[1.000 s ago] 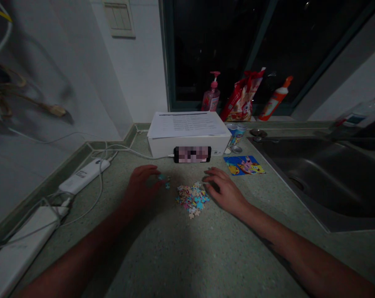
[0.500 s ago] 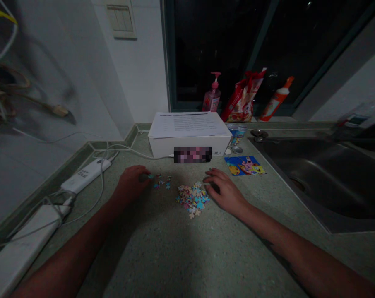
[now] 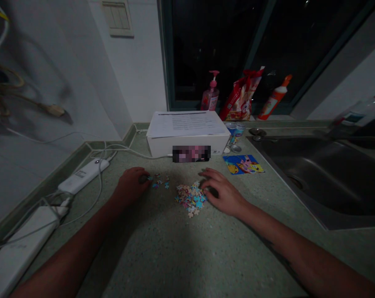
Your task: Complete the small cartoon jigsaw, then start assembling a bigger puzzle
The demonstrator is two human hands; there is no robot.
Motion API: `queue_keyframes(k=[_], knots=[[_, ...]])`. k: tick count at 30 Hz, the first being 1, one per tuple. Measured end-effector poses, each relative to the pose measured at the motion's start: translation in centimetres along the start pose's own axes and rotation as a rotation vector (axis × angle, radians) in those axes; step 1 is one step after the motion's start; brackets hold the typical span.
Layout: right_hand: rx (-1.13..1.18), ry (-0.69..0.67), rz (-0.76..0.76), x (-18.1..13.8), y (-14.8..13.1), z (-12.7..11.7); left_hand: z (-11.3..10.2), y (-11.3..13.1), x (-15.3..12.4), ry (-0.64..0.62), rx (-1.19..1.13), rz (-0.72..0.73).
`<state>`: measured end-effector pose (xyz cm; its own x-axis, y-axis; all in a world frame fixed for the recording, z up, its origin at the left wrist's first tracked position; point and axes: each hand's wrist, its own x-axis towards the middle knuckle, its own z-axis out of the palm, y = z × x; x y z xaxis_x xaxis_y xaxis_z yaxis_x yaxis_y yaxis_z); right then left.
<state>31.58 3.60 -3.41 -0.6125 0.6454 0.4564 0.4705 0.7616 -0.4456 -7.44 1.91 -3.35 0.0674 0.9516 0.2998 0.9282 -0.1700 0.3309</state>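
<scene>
Blue-and-pink jigsaw pieces in a loose heap on a speckled green counter

From my remote seat I am looking down over both forearms at the counter. The left hand sits curled, its fingers drawn together at the counter surface, right beside a sparse scatter of small loose pieces. A dark spot shows at its fingertips, and I cannot tell whether they are pinching a piece. The right hand lies open, fingers apart and reaching over the right edge of the heap, which sits between the two hands.

Behind the pieces stands a white cardboard box with a printed paper sheet on its lid. A black phone, its screen blurred out, leans against the front of the box. To the right lies a small blue cartoon picture card, just beside the stainless steel sink. Along the window stand a pink pump soap bottle, a red snack bag and an orange-capped white tube. At the left, a white power bank and a white power strip lie on the counter, joined by tangled white cables.
</scene>
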Motion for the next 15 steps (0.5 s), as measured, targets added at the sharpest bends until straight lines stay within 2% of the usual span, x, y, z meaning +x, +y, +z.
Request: queue_keyframes(k=[7, 15], knots=[[0.045, -0.146, -0.145, 0.0, -2.1, -0.9, 0.1, -0.1, -0.2, 0.019, -0.024, 0.027], [0.010, -0.160, -0.148, -0.1, -2.4, -0.7, -0.3, 0.6, -0.3, 0.019, -0.020, -0.028]])
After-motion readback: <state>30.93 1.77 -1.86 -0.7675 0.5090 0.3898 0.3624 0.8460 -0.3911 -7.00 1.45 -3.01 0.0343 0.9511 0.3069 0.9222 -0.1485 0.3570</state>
